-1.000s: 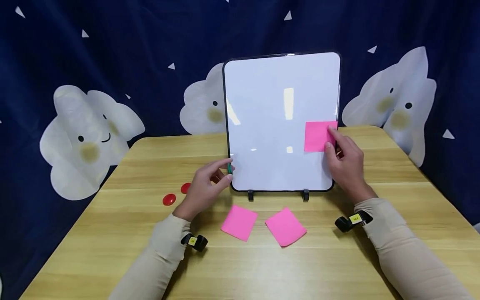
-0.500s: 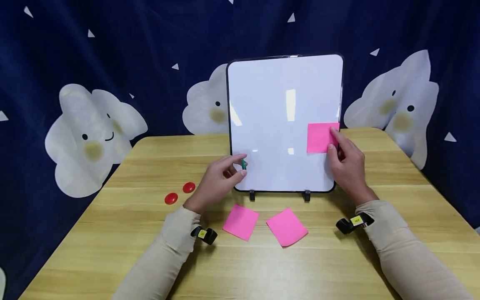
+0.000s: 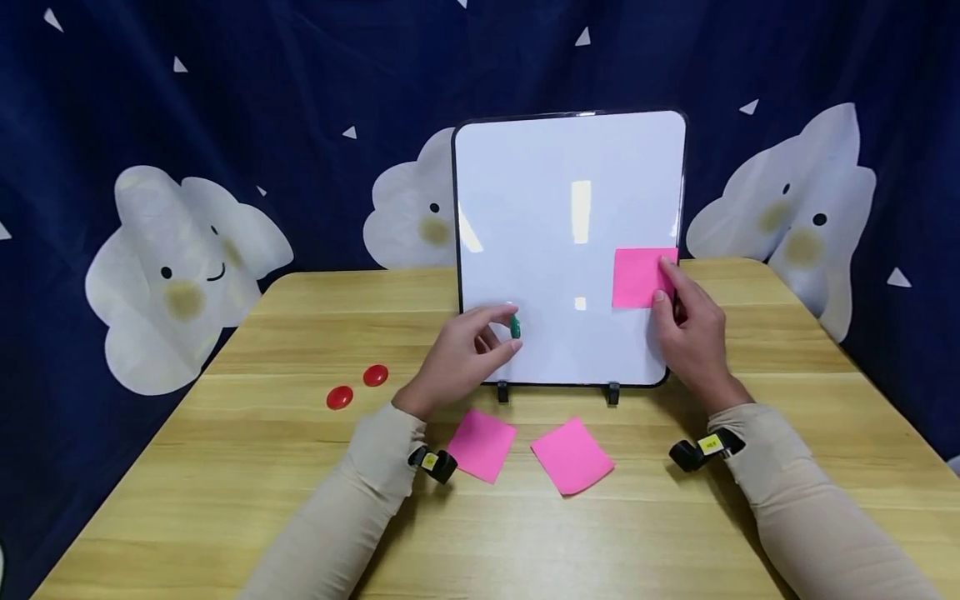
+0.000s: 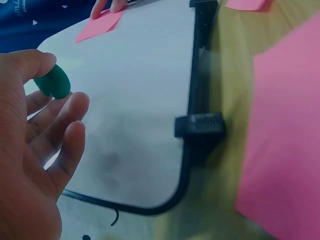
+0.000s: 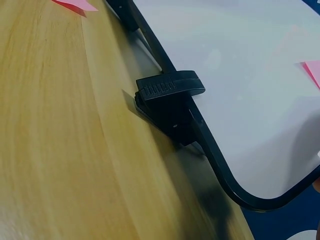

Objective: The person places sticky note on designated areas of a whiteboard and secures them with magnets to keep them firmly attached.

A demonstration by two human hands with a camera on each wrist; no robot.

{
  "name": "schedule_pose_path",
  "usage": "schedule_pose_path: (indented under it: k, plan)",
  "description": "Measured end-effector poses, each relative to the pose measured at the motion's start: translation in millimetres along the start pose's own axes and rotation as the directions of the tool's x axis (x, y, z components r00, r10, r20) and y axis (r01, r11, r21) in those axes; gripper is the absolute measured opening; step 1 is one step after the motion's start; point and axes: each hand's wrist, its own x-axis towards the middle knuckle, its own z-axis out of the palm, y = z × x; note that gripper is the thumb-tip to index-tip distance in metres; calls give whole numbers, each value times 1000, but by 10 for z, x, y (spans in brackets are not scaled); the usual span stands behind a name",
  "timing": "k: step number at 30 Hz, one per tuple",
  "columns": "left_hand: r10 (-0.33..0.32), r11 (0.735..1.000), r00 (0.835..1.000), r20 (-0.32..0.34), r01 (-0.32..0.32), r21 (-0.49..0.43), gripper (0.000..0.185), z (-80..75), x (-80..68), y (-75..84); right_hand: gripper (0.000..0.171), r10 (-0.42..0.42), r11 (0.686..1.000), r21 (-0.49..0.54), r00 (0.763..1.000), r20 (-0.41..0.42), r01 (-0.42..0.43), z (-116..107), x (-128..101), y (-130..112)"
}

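Note:
My left hand (image 3: 467,354) pinches a green round magnet (image 4: 55,82) between thumb and index finger, its other fingers loosely bent. In the head view the magnet overlaps the lower left part of the whiteboard (image 3: 525,208), which stands upright in a black frame. At the board's right edge, my right hand (image 3: 693,329) presses a pink sticky note (image 3: 636,277) to the surface with index fingertip and thumb. The left wrist view also shows fingertips on that note (image 4: 102,25). In the right wrist view, the hand is mostly out of frame.
Two more pink sticky notes (image 3: 482,446) lie on the wooden table (image 3: 525,550) before the board. Two red round magnets (image 3: 340,397) rest left of my left arm. Black feet (image 5: 170,95) support the board. A dark blue curtain (image 3: 285,75) with clouds hangs behind.
My left hand has moved right with the green magnet, from the board's left edge to in front of its lower left part. The right hand stays on the sticky note.

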Motion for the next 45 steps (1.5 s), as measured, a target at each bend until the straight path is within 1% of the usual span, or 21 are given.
schedule_pose_path:
  k: [7,12,15,19,25,29,34,39,45]
  plan:
    - [-28,999,999,-26,29,15,42,17,147,97,50,-8,1000,16,1000,-6,8,12,12,-9]
    - [-9,1000,1000,-13,9,9,42,45,228,136,45,-20,1000,-8,999,-24,20,16,-9,28]
    - [0,1000,1000,-10,1,7,42,67,252,145,42,-33,999,-21,999,-39,32,21,-21,50]
    - [3,1000,1000,-7,-2,11,42,86,272,162,40,-47,999,-13,998,-48,46,27,-17,58]
    - [16,999,1000,-21,-15,47,43,99,361,200,38,-41,999,3,998,-37,41,19,-21,48]
    - [23,998,999,-28,-22,55,43,98,436,226,39,-30,1000,-3,999,-30,30,16,-30,40]
    - [35,997,999,-27,-33,68,43,106,494,261,39,-29,1000,0,999,-26,29,17,-25,24]
    - [40,992,999,-25,-37,124,43,150,575,289,39,-39,999,-9,999,-33,39,12,-14,13]
    - [59,976,998,-4,-57,211,42,212,671,344,39,-68,997,-36,995,-67,65,8,-11,25]
